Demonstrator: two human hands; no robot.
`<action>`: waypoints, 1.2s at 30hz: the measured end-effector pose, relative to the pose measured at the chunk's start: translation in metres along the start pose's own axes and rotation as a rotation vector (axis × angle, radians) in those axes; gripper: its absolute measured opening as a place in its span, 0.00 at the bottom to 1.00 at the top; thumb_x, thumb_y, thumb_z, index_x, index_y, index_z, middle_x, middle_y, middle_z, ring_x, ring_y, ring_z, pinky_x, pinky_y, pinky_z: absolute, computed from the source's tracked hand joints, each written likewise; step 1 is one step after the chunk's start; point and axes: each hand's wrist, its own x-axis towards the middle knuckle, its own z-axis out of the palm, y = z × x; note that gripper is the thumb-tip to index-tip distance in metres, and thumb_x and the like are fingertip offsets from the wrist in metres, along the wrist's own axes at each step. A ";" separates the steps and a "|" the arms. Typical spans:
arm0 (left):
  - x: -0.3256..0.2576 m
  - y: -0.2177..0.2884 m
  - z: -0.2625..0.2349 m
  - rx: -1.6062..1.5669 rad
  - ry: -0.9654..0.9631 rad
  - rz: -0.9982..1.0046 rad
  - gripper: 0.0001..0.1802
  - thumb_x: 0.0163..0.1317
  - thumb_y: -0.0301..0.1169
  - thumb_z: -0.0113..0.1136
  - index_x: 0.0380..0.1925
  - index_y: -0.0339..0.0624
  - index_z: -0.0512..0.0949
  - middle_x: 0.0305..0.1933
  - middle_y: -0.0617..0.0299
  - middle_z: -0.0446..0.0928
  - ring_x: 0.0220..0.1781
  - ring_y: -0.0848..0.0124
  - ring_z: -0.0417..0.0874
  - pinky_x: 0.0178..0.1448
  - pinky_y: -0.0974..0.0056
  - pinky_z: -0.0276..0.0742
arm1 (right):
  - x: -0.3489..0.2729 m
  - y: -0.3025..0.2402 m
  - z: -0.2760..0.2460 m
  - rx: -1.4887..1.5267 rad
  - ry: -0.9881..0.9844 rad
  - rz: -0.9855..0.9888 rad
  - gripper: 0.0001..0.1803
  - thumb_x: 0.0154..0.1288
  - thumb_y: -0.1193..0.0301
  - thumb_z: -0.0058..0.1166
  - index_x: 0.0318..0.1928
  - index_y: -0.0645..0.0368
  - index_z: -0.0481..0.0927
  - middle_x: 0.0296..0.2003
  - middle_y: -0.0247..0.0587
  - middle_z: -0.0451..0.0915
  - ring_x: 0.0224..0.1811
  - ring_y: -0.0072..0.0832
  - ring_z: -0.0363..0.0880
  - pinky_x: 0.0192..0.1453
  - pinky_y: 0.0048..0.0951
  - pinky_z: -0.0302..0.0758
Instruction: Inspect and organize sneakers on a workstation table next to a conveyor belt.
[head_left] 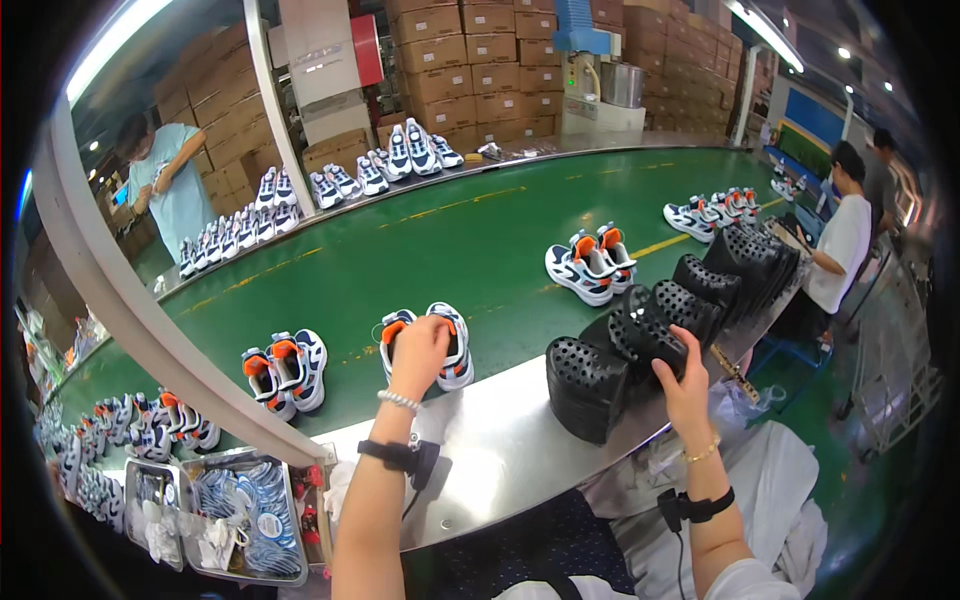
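- Head view, far left: bunched sneakers (130,425), white/navy with some orange, beside the green belt (480,250).
- 1 co-worker (172,190), light blue top, across the belt behind rows of sneakers on the far ledge.
- 2 metal trays (299,530) at lower left, holding blue-white flat pieces and small clear bags.
- 1 orange-lined pair (313,368) on the belt, left of the person's hands.
- Left hand (422,350): fingers bent down over the next sneaker pair (464,365), at the shoe openings; pair sits at the belt's near edge. Contact likely at the left shoe, but can't tell if it's gripping. White bead bracelet, black strapped device on wrist.
- Bare metal shelf (490,430) between the forearms.
- 1 more pair (585,275) farther up the belt, apart from the hands.
- Black perforated shoe-shaped pieces (590,390) in a row along the shelf.
- Right hand (686,385): fingers spread, not clenched, right beside the black pieces; can't tell if touching. Gold bracelet, black strap.
- Far right: 1 co-worker (845,235), white top.
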 end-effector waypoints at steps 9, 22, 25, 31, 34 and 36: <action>0.007 -0.037 0.050 0.129 -0.114 -0.065 0.30 0.60 0.32 0.53 0.62 0.35 0.64 0.64 0.43 0.68 0.60 0.49 0.73 0.63 0.56 0.70 | -0.032 -0.078 0.021 0.589 -0.103 0.073 0.27 0.61 0.81 0.57 0.60 0.65 0.65 0.53 0.43 0.74 0.51 0.22 0.75 0.57 0.22 0.71; -0.079 -0.001 0.038 -0.194 0.121 -0.306 0.24 0.62 0.37 0.58 0.57 0.41 0.71 0.54 0.48 0.71 0.53 0.51 0.76 0.56 0.55 0.72 | 0.063 -0.127 0.206 -0.374 -0.526 -0.358 0.17 0.63 0.65 0.56 0.38 0.71 0.77 0.27 0.59 0.80 0.32 0.49 0.81 0.40 0.42 0.78; -0.086 -0.017 0.039 -0.188 0.123 -0.267 0.24 0.59 0.35 0.60 0.56 0.43 0.71 0.58 0.49 0.70 0.56 0.50 0.74 0.58 0.54 0.71 | 0.087 -0.130 0.247 -0.512 -0.763 -0.332 0.17 0.61 0.63 0.58 0.32 0.70 0.79 0.27 0.59 0.81 0.33 0.49 0.82 0.42 0.40 0.79; -0.086 -0.020 0.029 -0.247 0.097 -0.279 0.24 0.59 0.35 0.60 0.55 0.43 0.70 0.61 0.48 0.69 0.58 0.50 0.73 0.60 0.53 0.70 | 0.099 -0.101 0.294 -0.534 -0.744 -0.407 0.17 0.57 0.60 0.61 0.34 0.64 0.83 0.31 0.54 0.82 0.36 0.44 0.84 0.44 0.39 0.80; -0.086 -0.024 0.029 -0.214 0.116 -0.307 0.24 0.59 0.35 0.60 0.55 0.43 0.70 0.61 0.48 0.68 0.56 0.49 0.75 0.57 0.53 0.72 | 0.085 -0.097 0.304 -0.622 -0.676 -0.555 0.18 0.57 0.56 0.60 0.31 0.62 0.83 0.28 0.50 0.82 0.34 0.42 0.84 0.41 0.37 0.80; -0.084 -0.021 0.026 -0.229 0.091 -0.324 0.24 0.58 0.34 0.60 0.55 0.43 0.70 0.60 0.48 0.69 0.55 0.49 0.76 0.57 0.53 0.73 | 0.083 -0.092 0.307 -0.646 -0.657 -0.572 0.18 0.57 0.56 0.59 0.30 0.61 0.82 0.27 0.49 0.82 0.33 0.41 0.84 0.39 0.36 0.80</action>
